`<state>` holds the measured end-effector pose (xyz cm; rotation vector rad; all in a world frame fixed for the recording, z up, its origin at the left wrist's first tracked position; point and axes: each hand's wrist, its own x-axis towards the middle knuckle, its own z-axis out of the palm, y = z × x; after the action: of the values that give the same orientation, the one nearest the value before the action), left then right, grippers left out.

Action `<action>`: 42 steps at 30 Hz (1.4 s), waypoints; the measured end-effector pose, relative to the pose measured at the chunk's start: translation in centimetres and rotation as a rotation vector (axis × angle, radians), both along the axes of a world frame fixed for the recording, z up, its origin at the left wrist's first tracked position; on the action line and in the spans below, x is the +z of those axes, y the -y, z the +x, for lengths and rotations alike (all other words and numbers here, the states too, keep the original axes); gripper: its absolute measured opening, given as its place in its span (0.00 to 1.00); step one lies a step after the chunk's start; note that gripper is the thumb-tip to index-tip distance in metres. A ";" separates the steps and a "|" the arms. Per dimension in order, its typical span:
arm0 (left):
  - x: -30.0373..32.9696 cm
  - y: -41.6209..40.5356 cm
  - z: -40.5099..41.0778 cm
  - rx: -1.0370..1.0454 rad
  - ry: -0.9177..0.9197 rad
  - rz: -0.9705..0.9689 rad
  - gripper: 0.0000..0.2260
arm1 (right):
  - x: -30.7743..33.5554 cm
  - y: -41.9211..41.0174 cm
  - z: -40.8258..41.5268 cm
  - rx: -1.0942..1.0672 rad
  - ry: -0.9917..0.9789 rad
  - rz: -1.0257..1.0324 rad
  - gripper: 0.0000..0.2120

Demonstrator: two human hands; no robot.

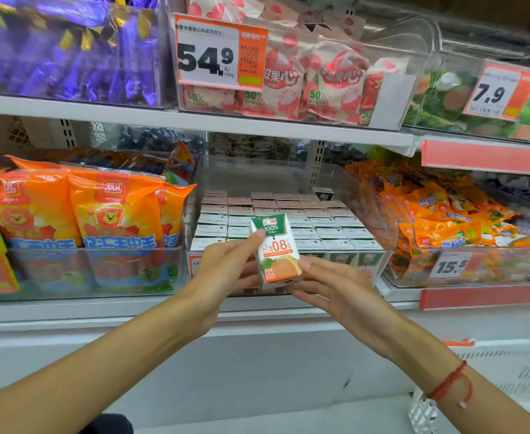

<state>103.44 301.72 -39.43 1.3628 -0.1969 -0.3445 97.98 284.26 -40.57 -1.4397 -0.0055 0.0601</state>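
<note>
— Supermarket shelving fills the view: a white lower shelf [100, 308] carries clear bins of snacks. Where is the drink?

— The small white-and-green juice carton with an orange fruit print [277, 250] is up off the shelf. It is held between both hands in front of the clear plastic bin [385, 233] packed with rows of matching cartons. It stands nearly upright, its top leaning a little to the left.

— How does the left hand [226, 270] hold it?

— Its thumb presses the carton's upper left corner, and its curled fingers sit against the left side lower down.

— And the right hand [335, 286]?

— It comes in from the lower right. Its thumb lies on the carton's right edge near the bottom, and its fingers reach under the base. A red string bracelet [451, 382] circles that wrist.

— What sits either side?

— Orange sausage packs with a lion print [116, 214] stand in the bin to the left, and small orange sweet packets [445, 220] lie in the bin to the right. On the shelf above, an orange-framed price tag reading 54.9 [213, 53] hangs on a bin of pink-and-white pouches [320, 83].
</note>
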 end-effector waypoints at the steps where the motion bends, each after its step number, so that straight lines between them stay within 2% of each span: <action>1: -0.1 0.0 0.0 -0.001 0.003 0.005 0.12 | -0.1 0.0 0.0 -0.003 -0.004 -0.006 0.18; 8: -0.2 0.3 -0.1 -0.007 0.063 0.008 0.11 | -0.2 -0.6 -0.3 -0.083 0.022 -0.042 0.26; 10: -0.2 0.5 -0.1 0.013 0.113 0.014 0.09 | -0.6 -1.3 -0.3 -0.217 0.102 -0.142 0.25; 13: -0.2 0.7 -0.1 0.072 0.211 0.037 0.09 | -1.1 -2.2 -0.4 -0.466 0.322 -0.378 0.20; 15: -0.2 0.7 -0.4 0.061 0.269 0.075 0.11 | -1.5 -2.5 -0.5 -0.527 0.433 -0.523 0.21; 17: -0.4 0.8 -0.5 0.045 0.304 0.113 0.09 | -1.6 -2.7 -0.7 -0.508 0.456 -0.579 0.22; 19: -0.3 0.5 -0.3 0.061 0.296 0.116 0.04 | -1.3 -2.3 -0.7 -0.417 0.381 -0.496 0.20; 21: -0.3 0.3 0.1 0.059 0.270 0.104 0.03 | -0.5 -1.6 -0.6 -0.298 0.240 -0.313 0.17; 24: -0.2 0.4 0.3 0.010 0.190 0.051 0.01 | -0.2 -0.7 -0.5 -0.118 0.072 -0.148 0.24; 27: -0.3 0.9 0.3 -0.002 0.165 0.021 0.03 | -0.1 -0.4 -0.4 0.043 0.033 -0.082 0.21; 30: -0.2 1.2 0.2 -0.002 0.131 0.033 0.07 | 0.0 -0.2 -0.3 0.074 0.041 -0.062 0.21; 32: -0.2 1.2 0.1 -0.032 0.115 0.037 0.09 | 0.1 -0.2 -0.4 0.040 0.053 -0.061 0.20; 35: 0.2 1.0 -0.1 -0.071 0.138 0.007 0.07 | 0.1 -0.4 -0.5 -0.130 0.101 -0.068 0.18; 39: 0.1 1.2 -0.4 -0.038 0.198 0.037 0.03 | -0.4 -1.0 -0.4 -0.428 0.229 -0.263 0.18; 42: -0.3 1.5 -0.6 -0.014 0.152 0.026 0.05 | -1.0 -1.5 -0.5 -0.489 0.324 -0.410 0.20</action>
<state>102.85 300.20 -39.73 1.4143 -0.3289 -0.2561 97.50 285.76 -41.53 -1.8093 0.0976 -0.6046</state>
